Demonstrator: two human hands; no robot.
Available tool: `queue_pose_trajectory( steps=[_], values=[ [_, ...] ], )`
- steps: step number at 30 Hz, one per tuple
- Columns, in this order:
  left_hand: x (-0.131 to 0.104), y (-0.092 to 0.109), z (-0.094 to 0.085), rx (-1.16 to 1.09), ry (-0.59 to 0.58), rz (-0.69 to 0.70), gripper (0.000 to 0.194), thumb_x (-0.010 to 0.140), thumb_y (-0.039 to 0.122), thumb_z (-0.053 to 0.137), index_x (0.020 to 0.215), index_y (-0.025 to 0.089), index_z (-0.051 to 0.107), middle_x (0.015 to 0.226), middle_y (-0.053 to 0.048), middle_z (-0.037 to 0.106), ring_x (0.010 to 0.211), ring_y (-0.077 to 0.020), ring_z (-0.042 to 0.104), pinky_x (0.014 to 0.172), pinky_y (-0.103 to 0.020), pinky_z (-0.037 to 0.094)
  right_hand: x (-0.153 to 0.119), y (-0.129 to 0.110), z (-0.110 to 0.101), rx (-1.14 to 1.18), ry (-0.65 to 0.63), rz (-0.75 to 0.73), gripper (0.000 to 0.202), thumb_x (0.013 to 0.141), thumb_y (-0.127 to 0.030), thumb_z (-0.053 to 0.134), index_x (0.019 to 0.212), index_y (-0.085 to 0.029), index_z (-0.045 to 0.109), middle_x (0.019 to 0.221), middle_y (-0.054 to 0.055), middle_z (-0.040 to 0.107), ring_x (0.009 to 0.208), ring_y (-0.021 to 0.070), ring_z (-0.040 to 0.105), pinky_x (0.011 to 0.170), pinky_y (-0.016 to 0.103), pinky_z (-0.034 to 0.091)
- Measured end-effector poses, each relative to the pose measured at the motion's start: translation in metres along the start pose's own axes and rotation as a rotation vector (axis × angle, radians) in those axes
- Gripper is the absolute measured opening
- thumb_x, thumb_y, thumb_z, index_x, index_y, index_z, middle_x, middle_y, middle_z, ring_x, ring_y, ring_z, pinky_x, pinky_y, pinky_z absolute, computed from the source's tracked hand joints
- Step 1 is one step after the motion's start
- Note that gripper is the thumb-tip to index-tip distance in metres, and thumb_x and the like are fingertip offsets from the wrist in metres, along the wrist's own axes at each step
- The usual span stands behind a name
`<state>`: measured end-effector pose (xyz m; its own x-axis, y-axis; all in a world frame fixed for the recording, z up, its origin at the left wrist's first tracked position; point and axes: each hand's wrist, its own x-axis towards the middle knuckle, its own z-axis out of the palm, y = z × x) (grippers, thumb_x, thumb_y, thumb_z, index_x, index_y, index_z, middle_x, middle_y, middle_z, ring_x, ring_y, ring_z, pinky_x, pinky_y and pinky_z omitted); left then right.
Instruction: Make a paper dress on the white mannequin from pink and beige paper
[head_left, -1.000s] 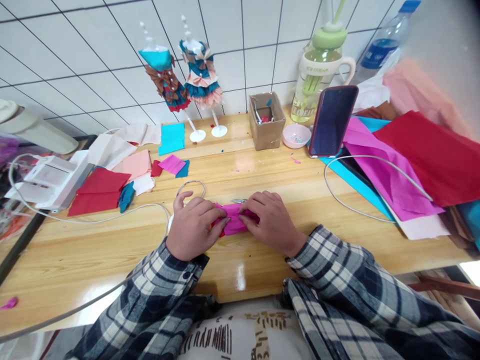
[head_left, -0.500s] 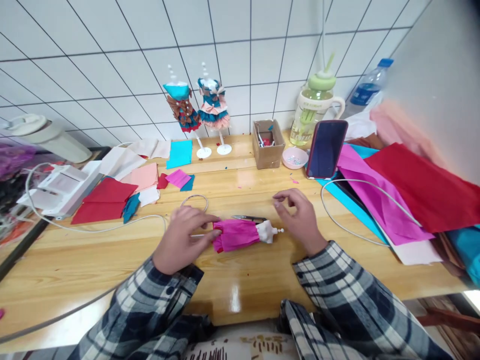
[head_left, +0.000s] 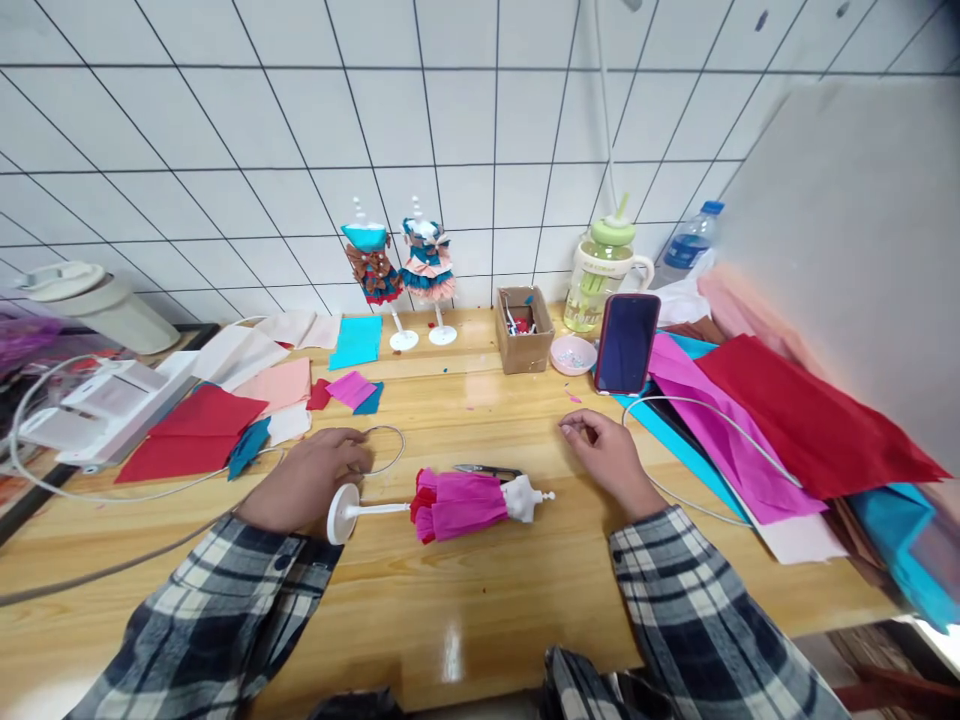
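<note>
"Found the small mannequin [head_left: 519, 499] where, please?"

"Saw it laid down on the surface [head_left: 562, 600] between left hand [head_left: 315, 475] and right hand [head_left: 604, 450], with its round base [head_left: 343, 514] close beside the left."

"And noticed anything in the hands?"

"Saw curled fingers on both — apart from the pink skirt [head_left: 469, 507] — but could not tell about anything pinched inside."

"Judged the work how far along?"

"Judged only partly done: saw the skirt over a red layer [head_left: 422, 495], yet no coloured cloth above it. Compared with two dressed mannequins [head_left: 428, 262] behind, seemed to lack top and trimmings."
</note>
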<state>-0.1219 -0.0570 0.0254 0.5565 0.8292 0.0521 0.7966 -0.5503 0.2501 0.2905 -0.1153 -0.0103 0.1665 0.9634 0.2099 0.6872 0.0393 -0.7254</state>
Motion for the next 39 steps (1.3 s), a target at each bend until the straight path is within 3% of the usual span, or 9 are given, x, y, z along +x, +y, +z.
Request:
queue_pose_trajectory(
  steps=[3, 8, 11, 13, 18, 23, 27, 30, 39],
  values=[
    [0.004, -0.001, -0.002, -0.013, -0.099, -0.011, 0.018, 0.086, 0.031, 0.050, 0.086, 0.023, 0.066, 0.103, -0.008, 0.070, 0.097, -0.0251, 0.064, 0.086, -0.038, 0.049, 0.001, 0.005, 0.000, 0.003, 0.022, 0.027, 0.022, 0.083, -0.034, 0.053, 0.086, -0.019, 0.069, 0.080, 0.003, 0.070, 0.066, 0.0168, 0.056, 0.062, 0.030, 0.042],
    [-0.001, 0.014, -0.023, -0.191, 0.267, -0.223, 0.022, 0.093, 0.039, 0.043, 0.096, 0.022, 0.055, 0.094, -0.006, 0.071, 0.086, -0.0229, 0.067, 0.074, -0.033, 0.051, 0.000, -0.005, -0.002, 0.021, 0.127, 0.006, 0.022, 0.084, -0.034, 0.053, 0.087, -0.019, 0.068, 0.076, 0.004, 0.068, 0.063, 0.0173, 0.055, 0.062, 0.031, 0.043],
    [-0.012, 0.053, -0.043, -0.329, 0.473, -0.186, 0.017, 0.094, 0.037, 0.046, 0.102, 0.023, 0.052, 0.095, -0.004, 0.071, 0.091, -0.0196, 0.067, 0.082, -0.031, 0.052, -0.007, -0.041, -0.001, 0.064, 0.175, -0.141, 0.021, 0.087, -0.035, 0.054, 0.098, -0.021, 0.065, 0.077, 0.003, 0.066, 0.066, 0.0181, 0.055, 0.065, 0.033, 0.045],
    [-0.015, 0.087, -0.049, -0.376, 0.489, -0.053, 0.021, 0.095, 0.033, 0.048, 0.112, 0.023, 0.053, 0.096, -0.003, 0.072, 0.089, -0.0180, 0.068, 0.084, -0.030, 0.052, -0.014, -0.073, 0.005, 0.183, 0.140, -0.280, 0.023, 0.089, -0.034, 0.055, 0.108, -0.023, 0.060, 0.084, 0.003, 0.067, 0.070, 0.0184, 0.057, 0.066, 0.034, 0.047],
    [0.001, 0.141, -0.023, -0.346, 0.411, 0.073, 0.016, 0.094, 0.023, 0.046, 0.102, 0.022, 0.061, 0.092, -0.003, 0.073, 0.083, -0.0160, 0.069, 0.073, -0.026, 0.054, -0.031, -0.126, 0.034, 0.383, 0.054, -0.459, 0.044, 0.087, -0.034, 0.062, 0.128, -0.025, 0.048, 0.115, 0.009, 0.066, 0.098, 0.0224, 0.061, 0.082, 0.038, 0.051],
    [0.005, 0.140, 0.005, -0.309, 0.428, 0.099, 0.017, 0.092, 0.018, 0.047, 0.100, 0.022, 0.061, 0.090, -0.002, 0.073, 0.082, -0.0158, 0.068, 0.074, -0.027, 0.053, -0.037, -0.117, 0.053, 0.467, 0.043, -0.403, 0.033, 0.088, -0.032, 0.061, 0.120, -0.026, 0.055, 0.111, 0.007, 0.068, 0.092, 0.0211, 0.063, 0.078, 0.036, 0.052],
    [0.002, 0.139, 0.005, -0.344, 0.421, 0.098, 0.015, 0.094, 0.020, 0.046, 0.098, 0.022, 0.061, 0.089, -0.003, 0.072, 0.082, -0.0156, 0.067, 0.075, -0.028, 0.052, -0.038, -0.108, 0.054, 0.573, 0.021, -0.281, 0.023, 0.095, -0.029, 0.048, 0.115, -0.025, 0.060, 0.103, 0.006, 0.069, 0.089, 0.0185, 0.065, 0.076, 0.033, 0.054],
    [0.001, 0.141, 0.006, -0.365, 0.406, 0.112, 0.017, 0.093, 0.020, 0.046, 0.101, 0.022, 0.061, 0.091, -0.003, 0.072, 0.083, -0.0160, 0.067, 0.074, -0.028, 0.052, -0.038, -0.110, 0.054, 0.588, 0.018, -0.235, 0.017, 0.089, -0.028, 0.059, 0.106, -0.024, 0.062, 0.091, 0.003, 0.069, 0.074, 0.0152, 0.062, 0.064, 0.028, 0.053],
    [-0.002, 0.150, 0.015, -0.796, 0.298, -0.135, 0.028, 0.095, 0.030, 0.048, 0.116, 0.022, 0.065, 0.111, -0.006, 0.071, 0.105, -0.0192, 0.065, 0.092, -0.030, 0.049, -0.043, -0.120, 0.054, 0.353, 0.128, -0.393, 0.008, 0.084, -0.014, 0.061, 0.083, -0.022, 0.063, 0.078, 0.001, 0.065, 0.075, 0.0164, 0.057, 0.069, 0.031, 0.046]
  ],
)
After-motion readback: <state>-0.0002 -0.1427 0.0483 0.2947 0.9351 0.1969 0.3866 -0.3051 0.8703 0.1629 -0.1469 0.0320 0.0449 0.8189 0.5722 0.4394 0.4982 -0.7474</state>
